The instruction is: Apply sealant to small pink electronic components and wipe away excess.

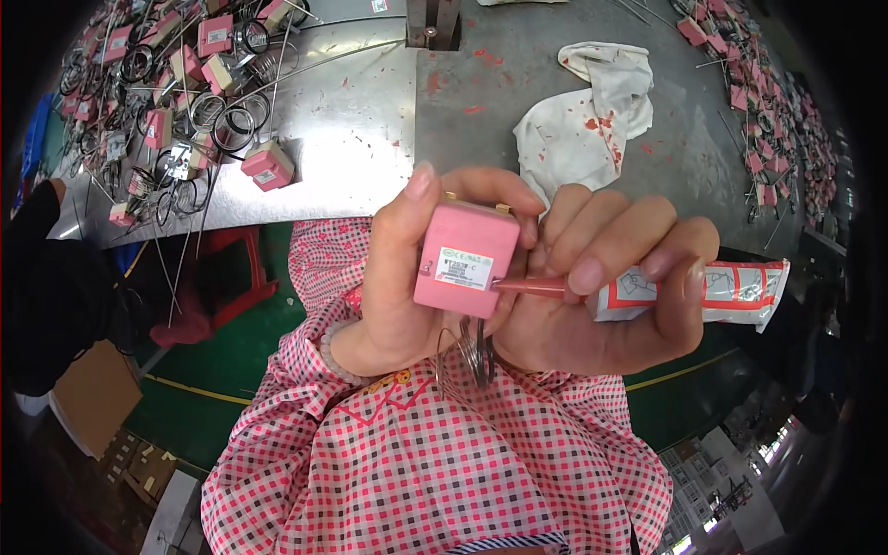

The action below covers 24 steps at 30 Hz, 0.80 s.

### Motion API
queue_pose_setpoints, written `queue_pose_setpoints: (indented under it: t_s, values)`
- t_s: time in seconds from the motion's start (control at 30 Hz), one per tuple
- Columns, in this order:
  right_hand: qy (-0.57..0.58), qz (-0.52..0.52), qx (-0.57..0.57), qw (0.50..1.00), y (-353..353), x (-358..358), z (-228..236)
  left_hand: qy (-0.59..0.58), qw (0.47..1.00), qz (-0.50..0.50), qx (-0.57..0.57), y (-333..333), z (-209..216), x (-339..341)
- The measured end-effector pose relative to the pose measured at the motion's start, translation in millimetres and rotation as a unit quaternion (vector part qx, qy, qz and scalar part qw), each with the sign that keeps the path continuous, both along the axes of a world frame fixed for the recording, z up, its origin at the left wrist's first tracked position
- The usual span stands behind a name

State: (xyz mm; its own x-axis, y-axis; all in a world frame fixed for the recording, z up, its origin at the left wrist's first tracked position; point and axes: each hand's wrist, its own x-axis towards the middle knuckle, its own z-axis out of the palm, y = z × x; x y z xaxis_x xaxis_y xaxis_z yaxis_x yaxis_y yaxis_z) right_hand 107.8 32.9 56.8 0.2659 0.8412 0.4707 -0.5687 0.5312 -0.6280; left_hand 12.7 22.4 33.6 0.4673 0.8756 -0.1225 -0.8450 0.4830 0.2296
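Observation:
My left hand (393,264) is closed round a small pink box-shaped thermostat (467,236), its labelled face turned up toward me. A coil of thin dark metal tube (477,356) hangs below the box. In my right hand (629,259) is a white and red squeeze tube (726,291), gripped near its nozzle end. The tube's red pointed nozzle (536,287) reaches left, its tip at the right edge of the box's label, beside a small hole. Whether the tip touches the box I cannot tell.
A heap of similar pink boxes with coiled tubes (217,79) covers the metal table's (356,120) left side; another pile (763,139) lies at the far right. A white cloth (573,139) with red stains lies beyond my hands. A metal post (432,23) stands at the back.

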Motion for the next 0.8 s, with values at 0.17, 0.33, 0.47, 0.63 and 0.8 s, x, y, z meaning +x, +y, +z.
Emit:
queue_pose_setpoints:
  t_s: [0.17, 0.33, 0.47, 0.63, 0.8]
  values:
    - [-0.01, 0.007, -0.007, 1.0, 0.2, 1.6, 1.7, -0.006, 1.0, -0.001, 0.008, 3.0, 0.2, 0.0]
    - [-0.015, 0.017, -0.023, 0.999, 0.5, 1.7, 3.6, -0.019, 1.0, 0.009, -0.023, 2.4, 2.5, 2.3]
    - [-0.018, 0.022, -0.038, 0.999, 1.1, 1.0, 5.1, -0.016, 1.0, 0.003, -0.014, 2.0, 1.5, 1.3]
    - [-0.002, 0.052, -0.052, 0.997, 0.2, 0.0, 8.3, -0.004, 1.0, -0.006, 0.001, 3.2, -1.9, 0.5]
    - [-0.015, 0.054, -0.057, 0.997, -0.4, 0.4, 9.8, -0.009, 1.0, -0.016, 0.015, 2.2, -0.5, -0.2]
